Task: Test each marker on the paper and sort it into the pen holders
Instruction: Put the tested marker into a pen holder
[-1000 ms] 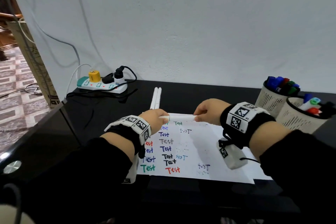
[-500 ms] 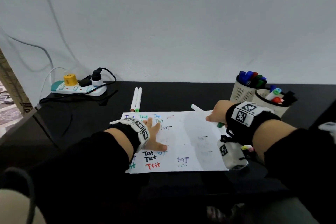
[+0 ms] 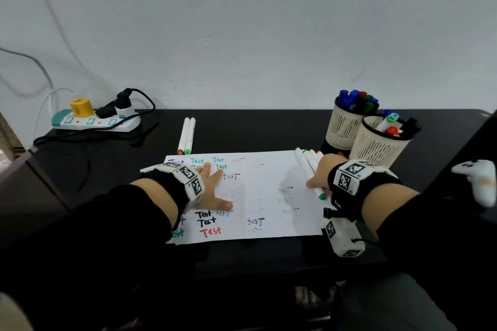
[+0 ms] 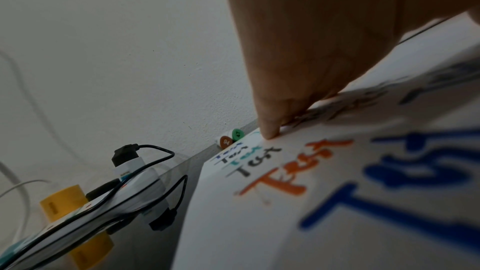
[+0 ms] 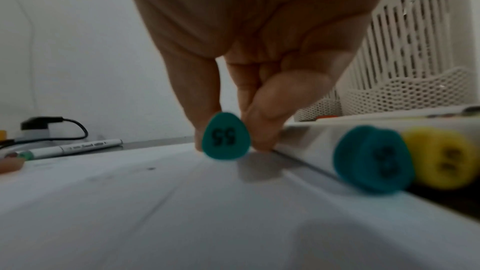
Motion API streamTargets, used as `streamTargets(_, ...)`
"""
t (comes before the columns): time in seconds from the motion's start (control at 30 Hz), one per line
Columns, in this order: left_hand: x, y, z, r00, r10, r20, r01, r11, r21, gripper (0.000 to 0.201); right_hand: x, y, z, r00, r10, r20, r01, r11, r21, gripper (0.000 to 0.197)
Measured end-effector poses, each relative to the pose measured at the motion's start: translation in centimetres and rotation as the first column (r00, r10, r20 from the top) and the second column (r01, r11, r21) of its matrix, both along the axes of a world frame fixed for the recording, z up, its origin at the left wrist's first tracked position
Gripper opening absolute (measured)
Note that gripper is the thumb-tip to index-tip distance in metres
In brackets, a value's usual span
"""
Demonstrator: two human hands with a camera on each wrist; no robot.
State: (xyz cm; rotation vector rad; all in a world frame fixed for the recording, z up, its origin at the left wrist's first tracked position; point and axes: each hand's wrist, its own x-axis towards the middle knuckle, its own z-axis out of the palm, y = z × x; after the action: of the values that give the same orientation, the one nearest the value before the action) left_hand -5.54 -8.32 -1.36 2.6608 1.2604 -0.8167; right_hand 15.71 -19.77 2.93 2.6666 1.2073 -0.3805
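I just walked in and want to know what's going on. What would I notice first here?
The white paper in the middle of the black table, covered with the word "Test" in many colours. The left hand presses flat on it, while the right hand pinches a green-capped marker at the paper's right edge beside more markers. Two cream pen holders full of markers stand at the back right.

Left hand (image 4: 324, 48) presses straight fingertips (image 4: 270, 130) onto the lettered paper (image 4: 285, 213), apparently flat, near two marker caps (image 4: 231, 139).
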Motion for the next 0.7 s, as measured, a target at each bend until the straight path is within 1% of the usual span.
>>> streamTargets(0.07, 0.0, 0.0, 0.0, 1.000, 0.001, 0.001, -0.001, 1.000, 0.004, 0.098, -0.1, -0.3, 0.2, 1.000, 0.025, 0.017, -0.025, 1.000, -0.017, 0.050)
streamTargets(0.1, 0.0, -0.1, 0.0, 1.000, 0.000, 0.002, 0.000, 1.000, 0.006, 0.098, -0.1, -0.3, 0.3, 0.999, 0.025, 0.020, -0.025, 1.000, -0.016, 0.042)
streamTargets(0.13, 0.0, -0.1, 0.0, 1.000, 0.001, 0.004, -0.001, 1.000, 0.007, 0.098, -0.3, -0.4, 0.4, 1.000, 0.029, 0.011, -0.029, 0.999, -0.013, 0.026)
streamTargets(0.17, 0.0, -0.2, 0.0, 1.000, 0.002, 0.004, -0.002, 1.000, 0.008, 0.098, -0.1, -0.5, 0.3, 0.999, 0.041, 0.010, -0.041, 0.999, -0.023, 0.028)
streamTargets(0.2, 0.0, -0.2, 0.1, 1.000, 0.003, 0.004, -0.003, 1.000, 0.009, 0.098, 0.0, -0.5, 0.3, 0.999, 0.053, 0.011, -0.052, 0.998, -0.039, 0.049)
streamTargets(0.23, 0.0, -0.2, 0.1, 1.000, 0.005, 0.005, -0.005, 1.000, 0.008, 0.098, -0.2, -0.6, 0.5, 0.998, 0.061, 0.007, -0.060, 0.997, -0.055, 0.062)
streamTargets(0.27, 0.0, -0.2, 0.1, 1.000, 0.007, 0.004, -0.007, 1.000, 0.006, 0.098, -0.2, -0.6, 0.6, 0.997, 0.077, 0.013, -0.076, 0.995, -0.058, 0.066)
streamTargets(0.5, 0.0, -0.1, 0.5, 1.000, 0.010, 0.008, -0.010, 1.000, -0.023, 0.099, -0.3, -1.0, 0.8, 0.995, 0.101, 0.008, -0.100, 0.995, -0.024, 0.061)
streamTargets(0.57, -0.3, 0.0, 1.0, 1.000, 0.011, 0.008, -0.011, 0.999, -0.040, 0.096, -0.2, -0.8, 0.7, 0.994, 0.106, 0.009, -0.106, 0.994, -0.008, 0.057)
streamTargets(0.6, -0.4, 0.1, 1.2, 1.000, 0.014, 0.008, -0.013, 0.999, -0.044, 0.095, -0.1, -0.5, 0.7, 0.995, 0.098, 0.004, -0.098, 0.995, 0.011, 0.051)
streamTargets(0.67, -0.9, 0.4, 1.5, 1.000, 0.022, 0.001, -0.022, 0.999, -0.042, 0.095, 0.1, 0.4, 0.8, 0.998, 0.058, 0.013, -0.059, 0.996, 0.059, 0.024)
streamTargets(0.7, -1.1, 0.6, 1.6, 1.000, 0.025, -0.004, -0.025, 0.999, -0.035, 0.096, 0.2, 0.9, 0.9, 0.999, 0.039, 0.018, -0.040, 0.996, 0.086, 0.023)
